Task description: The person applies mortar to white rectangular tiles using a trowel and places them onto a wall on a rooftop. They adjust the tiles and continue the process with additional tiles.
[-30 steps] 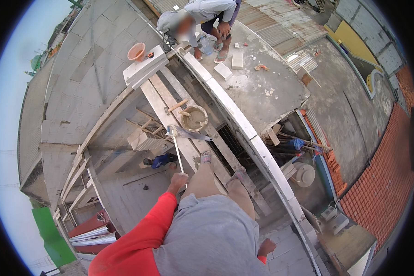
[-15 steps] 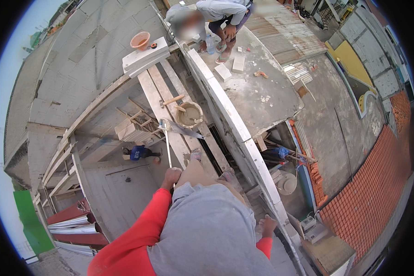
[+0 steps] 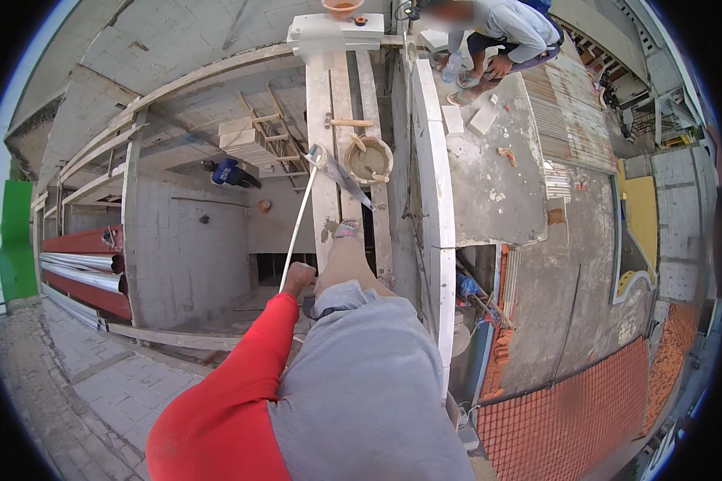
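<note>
My left hand (image 3: 300, 277), at the end of a red sleeve, is closed beside my left thigh. A thin white rod (image 3: 300, 212) runs down past it from the saw; whether my fingers grip it is hidden. Ahead, a handsaw (image 3: 346, 183) with a pale handle lies slanted across the planks (image 3: 322, 112). Beside it stands a bucket (image 3: 388, 178) holding grey wet mix, with a wooden-looking handle (image 3: 360, 144) at its rim. A hammer (image 3: 351, 123) with a wooden handle rests just beyond. My right hand is out of view.
My foot (image 3: 346, 229) stands on the planks, high above a floor at left where a person (image 3: 231, 173) in blue bends. A pale wall (image 3: 435, 192) runs along the right. Beyond it, a person (image 3: 509, 40) squats near white blocks (image 3: 482, 121). White blocks (image 3: 363, 34) cross the planks' far end.
My view has swung, so the planks now run nearly straight ahead. My right hand, seen earlier near the wall, has gone out of view. The saw, hammer and bucket stay on the planks.
</note>
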`<state>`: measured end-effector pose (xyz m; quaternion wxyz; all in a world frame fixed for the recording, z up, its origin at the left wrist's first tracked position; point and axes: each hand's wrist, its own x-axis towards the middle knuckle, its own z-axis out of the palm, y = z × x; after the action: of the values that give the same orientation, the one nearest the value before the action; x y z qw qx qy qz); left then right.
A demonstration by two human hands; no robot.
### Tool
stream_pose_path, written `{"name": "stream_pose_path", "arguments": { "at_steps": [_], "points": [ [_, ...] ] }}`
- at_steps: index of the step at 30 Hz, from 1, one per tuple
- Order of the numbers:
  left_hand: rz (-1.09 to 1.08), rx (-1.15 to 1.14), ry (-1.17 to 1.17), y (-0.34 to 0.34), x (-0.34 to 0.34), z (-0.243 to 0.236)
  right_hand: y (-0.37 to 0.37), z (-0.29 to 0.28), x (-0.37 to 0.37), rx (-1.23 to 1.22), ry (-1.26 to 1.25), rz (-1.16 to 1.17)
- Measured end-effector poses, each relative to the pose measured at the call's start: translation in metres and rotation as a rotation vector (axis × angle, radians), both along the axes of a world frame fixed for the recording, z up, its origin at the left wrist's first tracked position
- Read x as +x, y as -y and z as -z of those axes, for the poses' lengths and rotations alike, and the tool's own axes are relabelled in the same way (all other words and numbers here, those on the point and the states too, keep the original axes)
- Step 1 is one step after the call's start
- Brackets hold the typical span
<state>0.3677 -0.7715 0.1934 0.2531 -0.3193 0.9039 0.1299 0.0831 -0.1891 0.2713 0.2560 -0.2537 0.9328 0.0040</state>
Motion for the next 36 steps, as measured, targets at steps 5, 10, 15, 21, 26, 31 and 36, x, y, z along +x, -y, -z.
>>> {"name": "stream_pose_path", "arguments": {
  "at_steps": [5,10,15,21,26,31,36],
  "points": [
    [-0.549,0.099,-0.15,-0.043,0.019,0.027,0.004,-0.015,-0.044,-0.02,-0.003,-0.036],
    [-0.227,-0.015,-0.153,-0.064,0.016,0.02,0.011,-0.018,-0.076,-0.041,-0.035,-0.102],
    [-0.193,0.002,-0.172,-0.069,0.018,0.011,0.024,-0.017,-0.102,-0.088,-0.089,-0.19],
    [-0.191,0.021,-0.066,-0.051,0.02,0.0,0.064,-0.01,-0.104,-0.079,-0.083,-0.264],
    [-0.218,0.041,0.01,-0.027,0.032,0.001,0.085,-0.008,-0.072,-0.244,0.08,0.051],
    [-1.111,0.522,-0.293,-0.001,0.031,-0.021,0.076,0.004,-0.041,-0.658,0.263,0.558],
    [-0.402,0.507,-0.053,0.038,0.017,-0.091,0.059,0.034,-0.023,0.097,-0.194,-0.296]
  ]
}}
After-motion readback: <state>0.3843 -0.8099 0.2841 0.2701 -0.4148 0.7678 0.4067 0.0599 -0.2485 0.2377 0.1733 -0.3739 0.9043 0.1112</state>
